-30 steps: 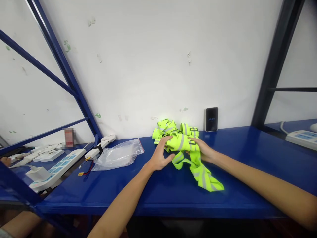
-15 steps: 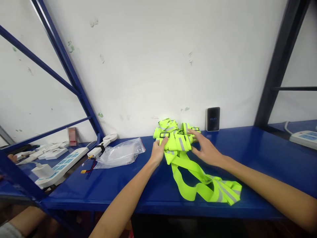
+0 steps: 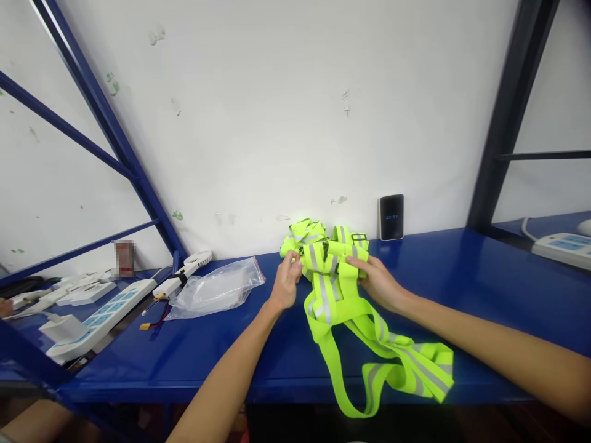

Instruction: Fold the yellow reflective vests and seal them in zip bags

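Observation:
A fluorescent yellow-green reflective strap vest (image 3: pixel 330 301) with grey stripes lies between my hands, its bands folded over one another. My left hand (image 3: pixel 286 280) is closed, fingers pinching the upper left edge of the bands. On the other side, my right hand (image 3: pixel 381 283) grips a band with the thumb on top and the fingers underneath. One loose loop dips over the table's front edge, and a bunched end spreads to the right. Behind lies a crumpled heap of the same straps (image 3: pixel 305 231). A black buckle (image 3: pixel 359 237) shows at the back right.
Left on the blue table (image 3: pixel 198 357) are clear plastic bags (image 3: pixel 217 289), a white handheld fan (image 3: pixel 198 259) and a wired connector (image 3: pixel 145 326). A clock display (image 3: pixel 391 216) stands against the wall. Power strips (image 3: pixel 101 320) lie beyond the blue frame post (image 3: pixel 124 147); another person's arm shows lower left.
The folded bands have loosened and spread downward; the front loop now hangs past the table edge. The buckle by my left thumb is out of sight. The view has shifted slightly.

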`<state>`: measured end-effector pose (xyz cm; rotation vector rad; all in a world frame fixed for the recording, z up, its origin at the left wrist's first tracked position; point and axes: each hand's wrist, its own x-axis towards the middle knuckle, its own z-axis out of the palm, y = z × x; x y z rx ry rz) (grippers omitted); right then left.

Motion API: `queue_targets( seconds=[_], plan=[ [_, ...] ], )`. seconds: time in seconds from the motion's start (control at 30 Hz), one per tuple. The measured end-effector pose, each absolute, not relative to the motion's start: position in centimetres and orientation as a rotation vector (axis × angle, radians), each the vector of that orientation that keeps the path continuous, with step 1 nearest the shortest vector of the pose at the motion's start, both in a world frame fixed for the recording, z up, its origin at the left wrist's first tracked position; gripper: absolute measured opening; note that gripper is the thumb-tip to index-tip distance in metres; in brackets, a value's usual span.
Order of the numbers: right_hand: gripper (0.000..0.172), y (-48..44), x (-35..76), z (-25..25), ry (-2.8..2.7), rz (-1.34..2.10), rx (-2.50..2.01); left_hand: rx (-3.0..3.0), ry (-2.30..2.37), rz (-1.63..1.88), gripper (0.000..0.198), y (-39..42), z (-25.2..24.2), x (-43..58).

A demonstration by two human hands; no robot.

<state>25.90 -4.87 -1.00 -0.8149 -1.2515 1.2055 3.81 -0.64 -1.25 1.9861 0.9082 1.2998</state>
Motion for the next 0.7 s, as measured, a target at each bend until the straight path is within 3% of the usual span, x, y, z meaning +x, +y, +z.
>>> queue_targets(
  seconds=[0.03, 0.1, 0.2, 0.33, 0.37, 0.43, 0.53, 0.7],
  plan=[
    [0.03, -4.8, 25.7, -1.0, -1.162, 1.281, -0.79, 2.112, 0.9, 1.316, 0.038, -0.9, -1.2, 3.8],
    [0.029, -4.9, 25.6, -0.8, -1.05, 1.388, -0.743, 2.372, 0.895, 1.321, 0.051, -1.3, -1.2, 3.9],
    [0.041, -5.4, 25.6, -0.4, -1.0, 1.539, -0.687, 2.624, 0.927, 1.227, 0.068, -1.6, -1.3, 4.4],
    [0.084, -6.1, 25.7, -0.3, -1.111, 1.611, -0.704, 2.66, 0.986, 1.288, 0.052, -1.4, -1.2, 4.5],
    [0.088, -6.1, 25.8, -0.4, -1.167, 1.604, -0.705, 2.629, 1.0, 1.361, 0.044, -1.4, -1.1, 4.4],
    [0.081, -6.0, 26.0, -0.7, -1.29, 1.575, -0.678, 2.499, 1.012, 1.487, 0.028, -1.4, -0.8, 4.4],
    [0.062, -5.8, 26.6, -1.1, -1.539, 1.374, -0.71, 2.103, 0.939, 1.512, 0.026, -1.2, -0.7, 4.8],
    [0.089, -5.4, 27.8, -1.1, -1.949, 0.482, -1.01, 1.385, 0.697, 1.406, 0.039, -0.9, -0.7, 5.9]
  ],
)
